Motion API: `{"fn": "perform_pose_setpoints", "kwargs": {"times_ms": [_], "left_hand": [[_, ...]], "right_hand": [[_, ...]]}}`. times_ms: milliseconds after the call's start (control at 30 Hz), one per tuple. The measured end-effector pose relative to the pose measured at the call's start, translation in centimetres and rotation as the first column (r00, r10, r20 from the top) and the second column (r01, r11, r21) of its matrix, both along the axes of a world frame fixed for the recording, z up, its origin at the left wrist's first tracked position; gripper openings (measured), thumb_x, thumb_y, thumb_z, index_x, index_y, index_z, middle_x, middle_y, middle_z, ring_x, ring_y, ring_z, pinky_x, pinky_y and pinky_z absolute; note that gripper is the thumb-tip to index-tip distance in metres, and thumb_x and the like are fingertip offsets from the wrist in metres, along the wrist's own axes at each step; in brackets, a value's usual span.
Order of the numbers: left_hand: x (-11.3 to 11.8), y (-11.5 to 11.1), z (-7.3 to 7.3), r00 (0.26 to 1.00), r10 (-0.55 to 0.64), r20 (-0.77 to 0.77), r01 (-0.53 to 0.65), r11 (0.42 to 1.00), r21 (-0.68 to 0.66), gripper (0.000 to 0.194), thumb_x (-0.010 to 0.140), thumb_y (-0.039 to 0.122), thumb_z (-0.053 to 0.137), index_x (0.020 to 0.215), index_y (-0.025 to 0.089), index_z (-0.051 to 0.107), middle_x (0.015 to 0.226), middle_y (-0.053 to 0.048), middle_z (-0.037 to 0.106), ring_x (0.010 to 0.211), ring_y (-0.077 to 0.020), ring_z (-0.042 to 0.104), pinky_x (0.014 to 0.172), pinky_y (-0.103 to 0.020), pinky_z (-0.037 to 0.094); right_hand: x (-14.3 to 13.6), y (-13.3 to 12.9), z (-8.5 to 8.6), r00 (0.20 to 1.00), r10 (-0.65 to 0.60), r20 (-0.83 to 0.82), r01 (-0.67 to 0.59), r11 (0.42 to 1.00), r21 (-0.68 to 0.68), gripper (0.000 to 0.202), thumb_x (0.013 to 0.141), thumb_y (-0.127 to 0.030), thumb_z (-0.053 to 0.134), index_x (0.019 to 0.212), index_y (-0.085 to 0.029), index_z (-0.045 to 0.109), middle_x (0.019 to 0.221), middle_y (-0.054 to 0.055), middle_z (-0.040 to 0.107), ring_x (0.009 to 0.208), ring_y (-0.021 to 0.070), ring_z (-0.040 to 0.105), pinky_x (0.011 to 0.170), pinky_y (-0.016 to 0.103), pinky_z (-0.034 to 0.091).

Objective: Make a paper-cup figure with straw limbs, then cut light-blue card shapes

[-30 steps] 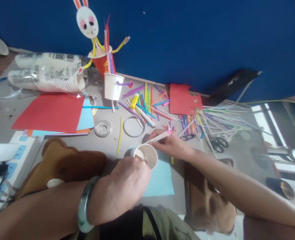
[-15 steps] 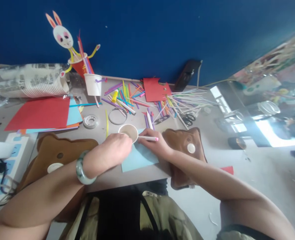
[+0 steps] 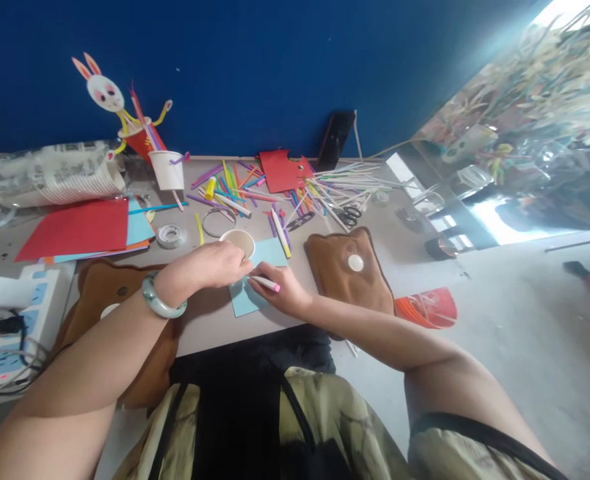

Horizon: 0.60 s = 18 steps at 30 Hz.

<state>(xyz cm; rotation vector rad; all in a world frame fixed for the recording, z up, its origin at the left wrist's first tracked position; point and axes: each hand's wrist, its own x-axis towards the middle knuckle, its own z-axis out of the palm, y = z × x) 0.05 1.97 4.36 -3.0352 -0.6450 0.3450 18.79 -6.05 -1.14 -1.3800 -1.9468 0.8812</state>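
My left hand [image 3: 219, 265], with a jade-like bangle on its wrist, is closed on a white paper cup [image 3: 239, 239]. The cup stands at the edge of a light blue sheet of paper [image 3: 249, 303]; its base is hidden behind my fingers. Between the fingers of my right hand [image 3: 279, 288] is a white marker with a pink end [image 3: 266, 283]. Its tip points toward the paper, close to the cup and the left fingertips. Whether the tip touches the paper is hard to make out. Past the sheet lies another white marker with a yellow end [image 3: 281, 233].
Brown cushion-like pads [image 3: 342, 267] flank the work area. Behind lie colourful sticks [image 3: 232, 181], scissors [image 3: 347, 215], a tape roll [image 3: 171, 235] and red paper [image 3: 82, 230]. A rabbit figure in a cup [image 3: 105, 93] and stacked paper cups [image 3: 65, 180] stand back left; a power strip [image 3: 19, 320] is left.
The marker in my right hand has moved from the cup's right side round to its near side. My left hand stays on the cup. The whole view has shifted.
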Motion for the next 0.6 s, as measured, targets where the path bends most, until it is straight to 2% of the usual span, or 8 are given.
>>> {"fn": "perform_pose_setpoints", "kwargs": {"times_ms": [133,300,367,500,600], "left_hand": [[0.1,-0.2,0.6,0.999,-0.002,-0.051,0.003,1.000,0.029,0.026,0.091,0.005,0.039,0.093,0.007,0.065,0.080,-0.011,0.067,0.069,-0.0150,0.061,0.063,-0.026,0.043],[0.3,-0.2,1.6,0.998,0.054,-0.020,-0.056,0.996,-0.074,0.024,0.092,0.006,0.042,0.087,0.008,0.065,0.076,-0.009,0.067,0.065,-0.0130,0.058,0.064,-0.025,0.041],[0.4,0.0,1.9,0.997,0.051,-0.053,-0.057,0.991,-0.118,0.022,0.091,0.004,0.044,0.085,0.007,0.065,0.071,-0.007,0.066,0.061,-0.0120,0.056,0.063,-0.024,0.040],[0.7,0.1,2.8,0.994,0.029,-0.104,-0.040,0.993,-0.110,0.019,0.086,-0.002,0.048,0.086,0.005,0.065,0.067,-0.004,0.066,0.058,-0.0099,0.052,0.062,-0.022,0.037],[0.9,0.1,3.2,0.990,0.063,-0.130,-0.086,0.980,-0.178,0.019,0.091,0.006,0.048,0.083,0.005,0.065,0.053,0.002,0.058,0.048,-0.0074,0.045,0.060,-0.020,0.035]], "right_hand": [[-0.2,-0.7,-0.5,0.993,0.109,0.046,-0.112,0.991,0.073,0.018,0.094,-0.033,0.053,0.098,-0.018,0.062,0.084,0.007,0.070,0.072,0.0154,0.062,0.068,0.026,0.046],[-0.9,-0.8,-0.9,0.919,0.302,0.254,-0.354,0.915,0.191,0.018,0.093,-0.020,0.049,0.107,-0.018,0.059,0.082,0.006,0.065,0.071,0.0154,0.058,0.068,0.026,0.044],[-1.4,-0.5,-0.9,0.884,0.307,0.353,-0.392,0.898,0.199,0.015,0.091,-0.017,0.050,0.103,-0.017,0.059,0.081,0.005,0.064,0.069,0.0150,0.056,0.065,0.025,0.042],[-2.1,0.4,-1.2,0.796,0.235,0.558,-0.400,0.896,0.194,0.016,0.089,-0.013,0.052,0.103,-0.014,0.060,0.084,0.008,0.064,0.069,0.0164,0.054,0.059,0.027,0.036],[-2.7,1.0,-1.3,0.747,0.231,0.623,-0.412,0.897,0.160,0.022,0.088,-0.008,0.050,0.107,-0.012,0.060,0.090,0.010,0.064,0.072,0.0178,0.056,0.061,0.028,0.037]]}}
